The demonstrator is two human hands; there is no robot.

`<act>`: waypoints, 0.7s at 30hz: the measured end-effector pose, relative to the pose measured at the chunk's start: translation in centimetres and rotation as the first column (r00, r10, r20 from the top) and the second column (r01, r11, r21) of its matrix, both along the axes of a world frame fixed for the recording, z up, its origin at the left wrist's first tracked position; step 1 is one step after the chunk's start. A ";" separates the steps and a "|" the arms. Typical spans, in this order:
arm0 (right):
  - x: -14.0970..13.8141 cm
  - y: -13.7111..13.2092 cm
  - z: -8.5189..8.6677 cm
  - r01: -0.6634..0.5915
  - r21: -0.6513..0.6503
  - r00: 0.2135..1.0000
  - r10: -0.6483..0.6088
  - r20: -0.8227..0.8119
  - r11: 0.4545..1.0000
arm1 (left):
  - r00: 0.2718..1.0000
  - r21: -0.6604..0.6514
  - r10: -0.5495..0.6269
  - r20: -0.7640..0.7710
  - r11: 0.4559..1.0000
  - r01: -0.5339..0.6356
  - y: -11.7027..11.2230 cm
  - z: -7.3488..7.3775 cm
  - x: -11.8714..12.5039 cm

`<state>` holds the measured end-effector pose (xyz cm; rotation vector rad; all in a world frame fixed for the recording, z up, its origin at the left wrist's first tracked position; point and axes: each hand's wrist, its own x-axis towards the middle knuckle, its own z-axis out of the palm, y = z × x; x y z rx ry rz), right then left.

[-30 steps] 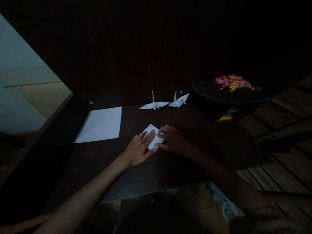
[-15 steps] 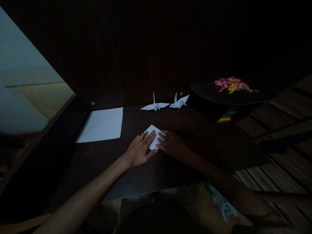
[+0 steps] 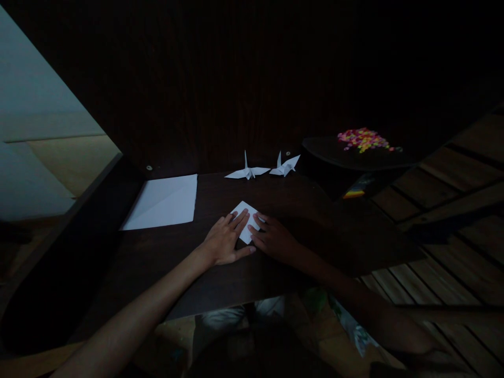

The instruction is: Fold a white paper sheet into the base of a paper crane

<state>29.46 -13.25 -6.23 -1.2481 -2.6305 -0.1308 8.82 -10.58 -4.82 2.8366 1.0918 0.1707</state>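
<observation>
Paper (image 3: 243,234): white | left hand (image 3: 223,240), right hand (image 3: 276,237): touching | striped item (image 3: 354,193): unreadable

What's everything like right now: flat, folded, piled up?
Small white paper diamond: flat, partly covered.
Left hand: open, fingers on the diamond.
Right hand: open, fingers also on the diamond.
Large white paper sheet: flat, faint diagonal line.
Left white paper crane: folded, wings spread.
Right white paper crane: folded, wings spread.
Small pink and yellow bits: heaped.
</observation>
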 end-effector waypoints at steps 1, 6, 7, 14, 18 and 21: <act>-0.1 -0.1 -0.2 0.021 0.004 1.000 -0.021 -0.017 1.000 | 1.000 -0.003 0.003 0.000 1.000 -0.003 0.0 -0.1 0.0; -0.6 -0.9 -0.6 0.029 0.031 0.998 -0.028 -0.050 0.999 | 1.000 -0.005 -0.003 0.000 1.000 0.003 0.1 -0.2 0.0; -0.6 -1.1 -0.5 0.019 0.030 0.999 -0.018 -0.049 0.999 | 1.000 -0.003 -0.008 0.000 1.000 0.008 0.1 -0.2 0.0; -0.8 -1.8 -0.2 -0.003 0.000 1.000 0.003 -0.024 1.000 | 1.000 -0.015 -0.001 -0.029 1.000 0.000 0.1 0.3 0.3; -0.8 -2.1 -0.5 -0.001 0.029 1.000 0.002 -0.031 1.000 | 0.999 -0.018 -0.002 -0.032 1.000 0.002 0.1 0.4 0.3; -0.8 -2.4 -0.6 -0.034 0.043 0.999 0.035 -0.022 0.998 | 0.999 -0.021 -0.004 -0.038 1.000 0.003 0.1 0.3 0.3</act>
